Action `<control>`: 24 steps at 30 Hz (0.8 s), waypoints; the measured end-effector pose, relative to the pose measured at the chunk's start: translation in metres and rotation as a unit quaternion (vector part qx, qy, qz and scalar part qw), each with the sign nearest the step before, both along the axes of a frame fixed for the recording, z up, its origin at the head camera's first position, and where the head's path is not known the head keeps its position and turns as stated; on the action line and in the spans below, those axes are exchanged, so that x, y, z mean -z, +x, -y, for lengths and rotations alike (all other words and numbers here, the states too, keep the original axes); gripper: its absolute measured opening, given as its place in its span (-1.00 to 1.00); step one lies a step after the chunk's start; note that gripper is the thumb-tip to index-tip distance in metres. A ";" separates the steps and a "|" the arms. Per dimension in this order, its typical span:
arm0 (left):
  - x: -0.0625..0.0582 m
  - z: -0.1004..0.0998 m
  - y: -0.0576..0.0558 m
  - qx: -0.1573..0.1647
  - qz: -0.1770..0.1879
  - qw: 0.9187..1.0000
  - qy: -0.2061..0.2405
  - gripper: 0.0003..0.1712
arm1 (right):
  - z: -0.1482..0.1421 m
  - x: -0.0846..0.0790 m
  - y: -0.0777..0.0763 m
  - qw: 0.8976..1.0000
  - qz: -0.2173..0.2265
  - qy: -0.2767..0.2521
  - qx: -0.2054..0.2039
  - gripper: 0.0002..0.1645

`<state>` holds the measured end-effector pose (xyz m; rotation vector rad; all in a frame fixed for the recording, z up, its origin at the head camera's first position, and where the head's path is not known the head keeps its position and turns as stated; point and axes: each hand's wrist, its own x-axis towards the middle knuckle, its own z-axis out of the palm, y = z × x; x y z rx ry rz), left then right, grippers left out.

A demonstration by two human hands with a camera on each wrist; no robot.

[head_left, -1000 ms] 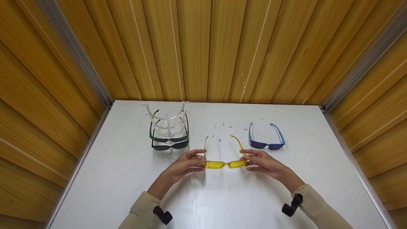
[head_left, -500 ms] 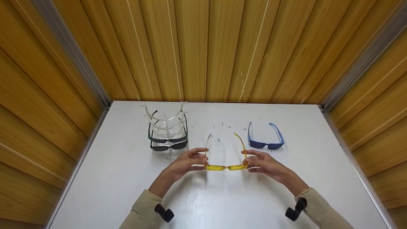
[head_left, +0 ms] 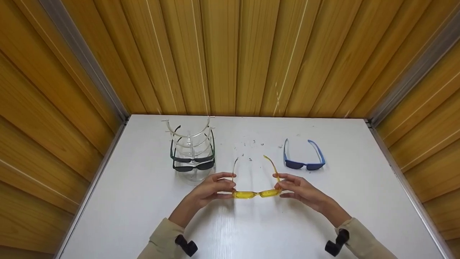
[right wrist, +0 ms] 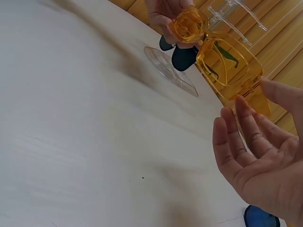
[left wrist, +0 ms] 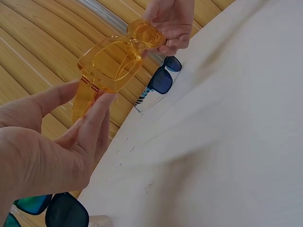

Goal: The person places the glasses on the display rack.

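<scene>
A pair of yellow see-through sunglasses (head_left: pixel 245 195) is held up over the table, its arms unfolded and pointing away from me. My left hand (head_left: pixel 212 189) pinches the left hinge end between thumb and fingers. On the opposite side, my right hand (head_left: pixel 302 190) pinches the right hinge end the same way. The wrist views show the thick amber frame (left wrist: pixel 113 66) with the fingertips at its temples. Beyond my left hand, a clear display stand (head_left: pixel 190 144) carries two dark sunglasses (head_left: pixel 194 166), one above the other; its upper bars hold nothing.
Blue sunglasses (head_left: pixel 305 165) with dark lenses lie unfolded on the white table (head_left: pixel 359 201), at the right. Small specks (head_left: pixel 250 159) are scattered near the middle. Wood-patterned panels (head_left: pixel 251 57) wall in the back and both sides.
Both hands have come slightly nearer to me with the yellow sunglasses between them. The front of the frame tilted flatter, then partly back. Stand and blue sunglasses stayed put.
</scene>
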<state>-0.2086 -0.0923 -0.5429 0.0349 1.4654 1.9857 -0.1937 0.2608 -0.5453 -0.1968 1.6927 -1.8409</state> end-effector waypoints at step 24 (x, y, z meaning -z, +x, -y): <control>-0.032 0.030 0.022 -0.034 -0.044 0.998 -0.004 -0.48 | 0.034 -0.027 0.018 0.993 0.015 -0.109 0.041 -0.55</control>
